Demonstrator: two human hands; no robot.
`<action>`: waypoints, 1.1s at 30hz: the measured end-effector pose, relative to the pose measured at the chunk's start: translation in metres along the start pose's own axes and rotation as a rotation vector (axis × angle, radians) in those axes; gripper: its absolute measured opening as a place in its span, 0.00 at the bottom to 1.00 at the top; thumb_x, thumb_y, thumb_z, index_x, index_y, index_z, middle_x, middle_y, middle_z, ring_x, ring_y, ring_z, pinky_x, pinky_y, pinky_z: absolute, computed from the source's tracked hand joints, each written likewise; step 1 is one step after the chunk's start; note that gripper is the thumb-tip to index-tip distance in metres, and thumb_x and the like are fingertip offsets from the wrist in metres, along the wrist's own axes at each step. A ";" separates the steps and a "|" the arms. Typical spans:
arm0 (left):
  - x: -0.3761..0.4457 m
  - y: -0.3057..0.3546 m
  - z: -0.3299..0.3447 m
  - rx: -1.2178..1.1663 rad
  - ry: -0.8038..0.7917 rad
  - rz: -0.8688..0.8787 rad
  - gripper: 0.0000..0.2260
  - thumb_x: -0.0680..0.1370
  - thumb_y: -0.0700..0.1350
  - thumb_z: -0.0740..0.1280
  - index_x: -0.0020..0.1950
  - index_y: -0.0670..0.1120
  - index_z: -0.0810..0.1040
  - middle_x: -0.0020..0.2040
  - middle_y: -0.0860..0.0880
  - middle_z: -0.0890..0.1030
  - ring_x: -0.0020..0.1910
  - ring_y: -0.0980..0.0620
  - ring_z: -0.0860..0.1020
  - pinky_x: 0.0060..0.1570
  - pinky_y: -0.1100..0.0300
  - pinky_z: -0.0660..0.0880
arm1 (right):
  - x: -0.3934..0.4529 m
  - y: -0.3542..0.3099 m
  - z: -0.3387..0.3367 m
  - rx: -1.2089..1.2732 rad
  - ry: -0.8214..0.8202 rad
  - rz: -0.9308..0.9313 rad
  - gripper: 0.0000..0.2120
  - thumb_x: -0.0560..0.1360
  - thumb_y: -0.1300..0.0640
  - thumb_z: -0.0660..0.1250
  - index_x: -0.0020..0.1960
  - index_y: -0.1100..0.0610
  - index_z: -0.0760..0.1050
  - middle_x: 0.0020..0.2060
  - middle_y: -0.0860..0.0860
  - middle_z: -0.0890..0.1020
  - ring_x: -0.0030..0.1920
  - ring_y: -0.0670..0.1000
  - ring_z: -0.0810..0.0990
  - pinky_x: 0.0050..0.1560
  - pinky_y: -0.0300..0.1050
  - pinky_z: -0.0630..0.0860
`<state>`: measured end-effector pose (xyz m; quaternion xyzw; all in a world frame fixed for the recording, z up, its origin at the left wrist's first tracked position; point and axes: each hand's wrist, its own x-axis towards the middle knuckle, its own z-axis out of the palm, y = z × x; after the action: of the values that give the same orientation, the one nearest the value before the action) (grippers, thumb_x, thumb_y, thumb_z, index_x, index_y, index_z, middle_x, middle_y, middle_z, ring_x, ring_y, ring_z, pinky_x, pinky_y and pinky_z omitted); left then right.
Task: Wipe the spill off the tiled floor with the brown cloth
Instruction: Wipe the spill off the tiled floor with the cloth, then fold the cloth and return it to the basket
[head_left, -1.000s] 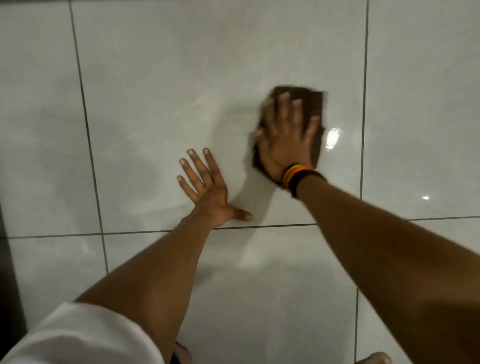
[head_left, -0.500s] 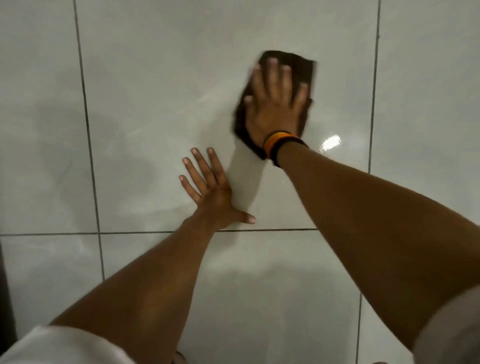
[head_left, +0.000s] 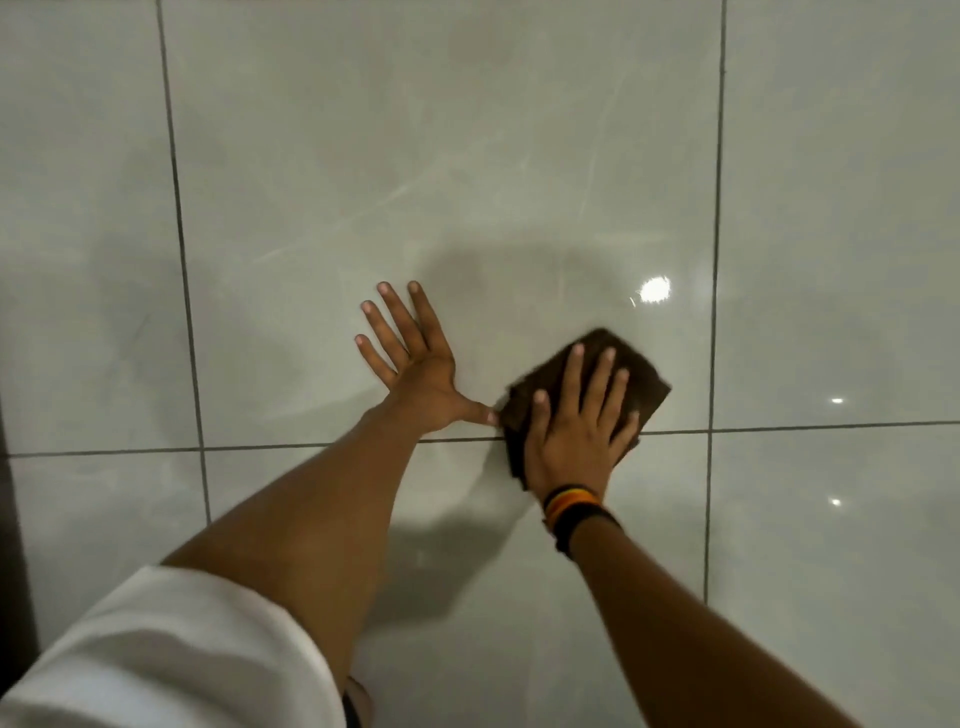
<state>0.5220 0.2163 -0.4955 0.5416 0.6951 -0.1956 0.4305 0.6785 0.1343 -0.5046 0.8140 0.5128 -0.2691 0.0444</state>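
Observation:
A folded brown cloth lies flat on the glossy pale tiled floor, straddling a grout line. My right hand, with striped bands on the wrist, presses down on it with fingers spread. Just left of the cloth, my left hand rests flat on the tile, fingers apart and empty; its thumb tip touches the cloth's edge. Faint wet streaks and smears show on the tile above both hands. No distinct puddle is visible.
Dark grout lines divide the large tiles. A bright light reflection sits above the cloth. A dark vertical edge runs along the far left. My white sleeve fills the lower left corner.
My right hand has dragged the cloth back toward me and slightly right, from the far part of the tile down onto the grout line beside my left thumb. The left hand stayed planted.

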 end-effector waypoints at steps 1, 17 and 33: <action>0.000 0.002 -0.003 0.024 -0.003 -0.004 0.82 0.57 0.66 0.84 0.79 0.42 0.20 0.76 0.32 0.18 0.75 0.28 0.20 0.70 0.31 0.24 | -0.021 -0.005 0.004 0.044 -0.042 0.057 0.32 0.82 0.41 0.50 0.83 0.46 0.45 0.83 0.51 0.45 0.83 0.56 0.44 0.78 0.68 0.48; -0.108 0.026 0.087 -0.794 0.046 -0.259 0.25 0.71 0.47 0.80 0.65 0.43 0.78 0.61 0.42 0.84 0.58 0.42 0.84 0.61 0.47 0.82 | -0.026 0.022 -0.043 0.358 -0.398 0.317 0.20 0.73 0.57 0.71 0.64 0.58 0.72 0.56 0.58 0.82 0.57 0.61 0.81 0.58 0.54 0.79; -0.377 -0.080 -0.172 -1.163 -0.092 -0.280 0.17 0.72 0.48 0.82 0.58 0.49 0.84 0.52 0.46 0.88 0.51 0.48 0.86 0.46 0.58 0.83 | -0.234 -0.143 -0.293 0.875 -0.669 0.194 0.17 0.73 0.61 0.74 0.60 0.56 0.75 0.54 0.56 0.84 0.52 0.54 0.84 0.51 0.49 0.83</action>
<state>0.3980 0.0954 -0.1105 0.1115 0.7335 0.1387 0.6560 0.5937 0.1141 -0.1131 0.6704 0.2340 -0.6951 -0.1126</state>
